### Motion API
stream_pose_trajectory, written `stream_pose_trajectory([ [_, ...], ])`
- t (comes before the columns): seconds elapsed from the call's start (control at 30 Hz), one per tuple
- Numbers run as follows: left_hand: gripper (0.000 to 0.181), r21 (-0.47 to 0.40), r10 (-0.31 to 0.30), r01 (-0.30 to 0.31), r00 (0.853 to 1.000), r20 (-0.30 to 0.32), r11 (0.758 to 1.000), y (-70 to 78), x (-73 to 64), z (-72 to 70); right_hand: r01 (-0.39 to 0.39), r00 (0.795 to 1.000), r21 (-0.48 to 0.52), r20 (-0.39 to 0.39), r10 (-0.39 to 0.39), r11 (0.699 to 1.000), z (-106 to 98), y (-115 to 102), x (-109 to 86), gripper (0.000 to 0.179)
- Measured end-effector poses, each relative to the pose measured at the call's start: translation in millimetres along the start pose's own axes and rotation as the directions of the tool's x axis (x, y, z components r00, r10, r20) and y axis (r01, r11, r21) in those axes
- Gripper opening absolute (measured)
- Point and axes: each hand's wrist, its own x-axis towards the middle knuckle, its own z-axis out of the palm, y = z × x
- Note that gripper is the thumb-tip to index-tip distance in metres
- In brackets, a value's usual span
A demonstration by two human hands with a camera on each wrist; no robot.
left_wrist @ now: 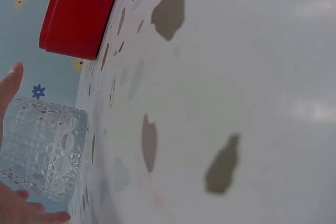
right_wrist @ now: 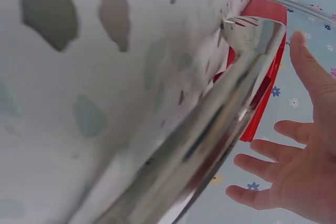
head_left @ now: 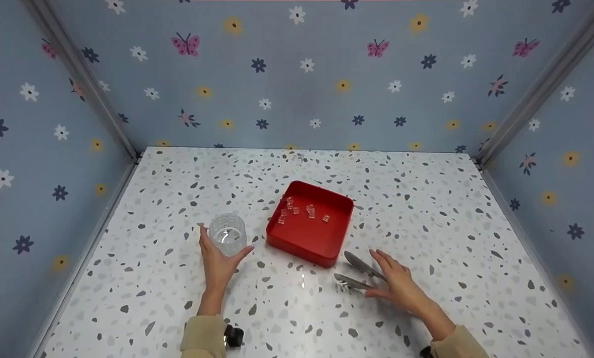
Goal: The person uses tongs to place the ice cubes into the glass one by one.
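Observation:
A clear cut-glass tumbler [head_left: 228, 233] stands upright on the left part of the table. Behind it my left hand [head_left: 219, 261] is spread, fingers at the glass's left side and thumb at its right. In the left wrist view the thumb stands apart from the tumbler [left_wrist: 44, 148]; whether the fingers touch it I cannot tell. Metal serving tongs [head_left: 360, 266] lie with their arms apart, one tip slotted like a fork. Over their near end hovers my right hand [head_left: 401, 288]; in the right wrist view its fingers [right_wrist: 262, 166] are extended beside the tongs [right_wrist: 210, 129], holding nothing.
A square red tray [head_left: 307, 238] sits mid-table between the hands, turned at an angle. Several small clear cubes [head_left: 296, 210] lie in it, mostly towards its far left. Patterned blue panels [head_left: 297, 74] enclose the speckled white table [head_left: 401, 199] at the back and sides.

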Motion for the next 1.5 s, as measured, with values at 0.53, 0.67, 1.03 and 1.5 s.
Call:
stream_pose_trajectory([
  [0.53, 0.119, -0.123, -0.036, 0.025, 0.996, -0.087, 0.992, -6.6, 4.5, 13.6, -0.121, 0.987, -0.07, 0.097, 0.127, 0.99, 13, 10, -21.7, 0.09],
  [0.67, 0.116, -0.11, -0.053, 0.039, 0.99, -0.128, 0.993, -8.9, 4.0, 18.6, -0.118, 0.989, -0.142, 0.076, 0.13, 0.983, 15, 11, -25.0, 0.081],
  [1.03, 0.112, -0.07, -0.095, 0.083, 0.976, -0.198, 0.994, -6.2, 8.9, 23.2, -0.127, 0.991, -0.194, 0.024, 0.134, 0.973, 18, 12, -26.7, 0.06],
  [1.5, 0.099, -0.044, -0.08, 0.073, 0.976, -0.201, 0.996, -6.0, 11.6, 20.9, -0.103, 0.994, -0.166, -0.063, 0.094, 0.981, 24, 18, -30.4, 0.061],
])
